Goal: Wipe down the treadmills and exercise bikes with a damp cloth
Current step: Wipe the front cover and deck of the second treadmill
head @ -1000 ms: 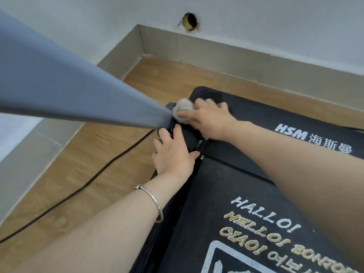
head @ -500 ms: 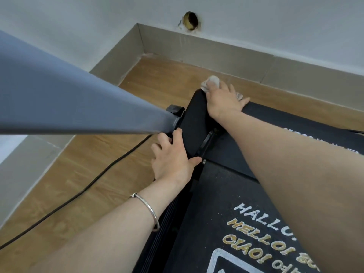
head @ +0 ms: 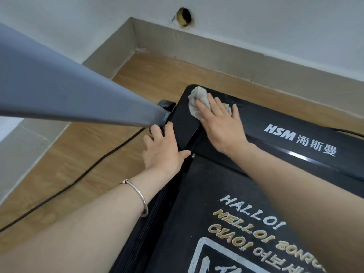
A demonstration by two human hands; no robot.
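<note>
A black treadmill fills the lower right, with a glossy motor cover (head: 256, 123) marked HSM and a printed belt (head: 226, 194). My right hand (head: 220, 123) lies flat, fingers straight, pressing a crumpled grey cloth (head: 197, 101) onto the cover's front left corner. Part of the cloth sticks out beyond my fingertips. My left hand (head: 163, 150), a thin bracelet on its wrist, rests open on the treadmill's left edge beside the base of the grey upright (head: 78, 91).
The grey upright slants across the upper left, close to the camera. A black power cable (head: 78, 180) runs over the wooden floor left of the treadmill. Grey skirting and white walls meet in a corner beyond the treadmill, with a round hole (head: 184, 17) in the wall.
My right hand swept the cloth from beside the upright out to the cover's front edge, then back onto the corner, now flat on it. My left hand stayed put.
</note>
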